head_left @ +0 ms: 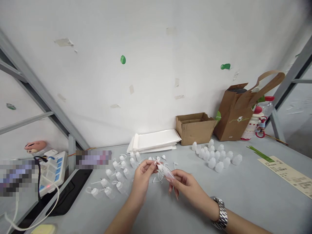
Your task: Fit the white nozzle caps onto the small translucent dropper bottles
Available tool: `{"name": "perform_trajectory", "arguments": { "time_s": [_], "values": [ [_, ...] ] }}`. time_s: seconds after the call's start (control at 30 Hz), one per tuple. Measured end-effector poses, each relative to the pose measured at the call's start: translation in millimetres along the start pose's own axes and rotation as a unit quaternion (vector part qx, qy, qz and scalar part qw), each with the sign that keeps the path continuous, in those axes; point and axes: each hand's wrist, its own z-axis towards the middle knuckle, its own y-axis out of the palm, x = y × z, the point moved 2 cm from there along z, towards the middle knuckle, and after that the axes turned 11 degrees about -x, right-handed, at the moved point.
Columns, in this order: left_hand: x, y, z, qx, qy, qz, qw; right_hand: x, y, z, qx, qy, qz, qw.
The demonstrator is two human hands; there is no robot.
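Between my two hands, above the grey table, is a small translucent squeeze bottle [166, 172], held tilted. My right hand [181, 182] is closed round its body. The fingers of my left hand [145, 170] pinch at its white cap end, where a thin strap loops down. Loose white caps [163, 157] and small parts lie on the table just beyond my fingers. To the left stand several small bottles with caps and strap loops [119, 176]. On the right several translucent bottles without caps [219, 167] stand in a group.
A stack of white envelopes [156, 140] lies against the wall beside an open cardboard box [197, 130]. Farther right stand a brown paper bag [234, 113] and a clear jar with a red lid [266, 105]. A power strip [57, 172] and a black tray-like object [70, 191] are at left.
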Motion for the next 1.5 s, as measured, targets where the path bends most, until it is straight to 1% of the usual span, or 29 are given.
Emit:
{"name": "perform_trajectory", "arguments": {
  "time_s": [0.1,0.33,0.47,0.57,0.7,0.8,0.9,1.03,1.2,1.43,1.5],
  "values": [
    [-0.9,0.6,0.0,-0.004,-0.02,-0.055,0.998,0.7,0.2,-0.2,-0.01,0.0,0.003,1.0],
    [-2.8,1.6,-0.2,-0.01,-0.036,-0.128,0.991,4.4,0.9,0.3,-0.014,-0.006,0.002,1.0],
    [-0.4,3.4,-0.7,-0.036,-0.035,-0.109,0.993,6.4,2.2,-0.2,-0.028,-0.003,-0.002,1.0],
    [1.6,4.8,-2.7,-0.044,-0.031,-0.095,0.994,5.5,1.5,-0.2,-0.012,0.004,-0.016,1.0],
    [3.1,6.3,-4.0,-0.037,-0.032,-0.087,0.995,3.7,1.0,-0.3,0.001,0.015,-0.032,0.999],
    [2.9,6.8,-3.0,-0.041,-0.045,-0.087,0.994,4.3,1.2,-1.2,0.008,0.018,-0.049,0.999],
    [1.5,6.3,-2.2,-0.056,-0.057,-0.075,0.994,4.0,1.0,-2.4,0.025,0.017,-0.088,0.996],
    [-1.0,4.9,-2.6,-0.074,-0.054,-0.076,0.993,-0.2,1.0,-4.1,0.041,0.013,-0.15,0.988],
    [-4.8,5.7,-2.9,-0.082,-0.039,-0.07,0.993,-1.9,1.8,-7.2,0.055,-0.012,-0.233,0.971],
    [-6.9,10.1,-6.5,-0.046,-0.03,-0.079,0.995,6.5,1.9,-11.7,0.097,-0.05,-0.359,0.927],
    [-6.4,11.4,-7.7,-0.033,-0.029,-0.086,0.995,6.3,2.3,-12.2,0.103,-0.053,-0.355,0.927]
  ]
}}
